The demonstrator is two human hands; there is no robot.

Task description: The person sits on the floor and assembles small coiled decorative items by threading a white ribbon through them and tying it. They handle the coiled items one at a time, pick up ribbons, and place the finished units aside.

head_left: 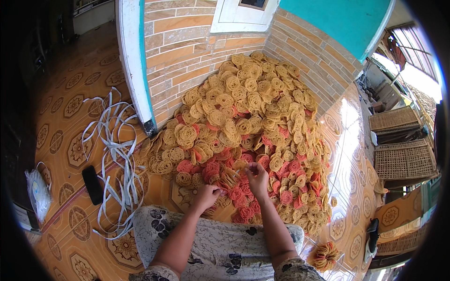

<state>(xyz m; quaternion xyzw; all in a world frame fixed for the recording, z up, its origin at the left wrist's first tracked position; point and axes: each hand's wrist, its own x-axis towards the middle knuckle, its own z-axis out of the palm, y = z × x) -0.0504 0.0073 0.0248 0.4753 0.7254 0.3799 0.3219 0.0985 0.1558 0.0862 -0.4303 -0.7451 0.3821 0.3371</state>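
Before me lies a large heap of round, lacy discs [251,84], like curly crackers, mostly yellow with pink ones mixed in. At its near edge, several yellow discs [228,180] stand pressed together in a short row between my hands. My left hand [206,197] is closed in a pinch at the row's near-left side; what its fingertips hold is too small to make out. My right hand [257,181] pinches beside a yellow disc [240,164] at the row's far end. A small pale bit shows by its fingertips, and I cannot tell what it is.
White straps [117,157] lie tangled on the tiled floor at left, beside a black phone [92,185] and a clear plastic bag [37,194]. A ring-shaped bundle of discs [325,256] sits at lower right. Woven racks [405,159] stand far right; brick-patterned walls [180,47] back the heap.
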